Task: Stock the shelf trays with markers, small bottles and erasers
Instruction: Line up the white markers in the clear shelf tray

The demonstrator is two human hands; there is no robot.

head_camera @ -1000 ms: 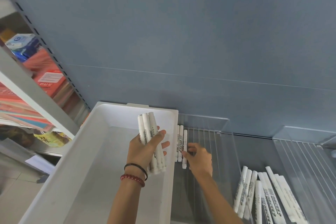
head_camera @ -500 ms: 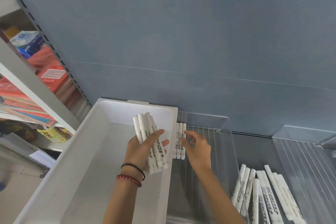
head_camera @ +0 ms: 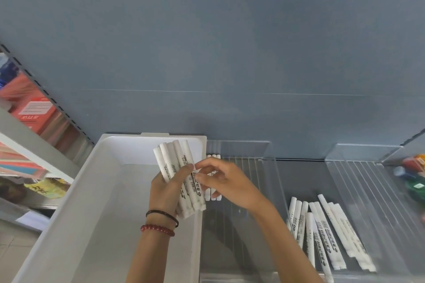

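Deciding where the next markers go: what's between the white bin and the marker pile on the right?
Head view: a clear tray holding three markers along its left wall, with the right hand above them.

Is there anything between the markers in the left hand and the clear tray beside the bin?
Nothing visible does. The left hand holds the bundle of markers above the wall of the white bin; the right hand pinches one marker of it. The clear tray beyond has bare floor beside three laid markers.
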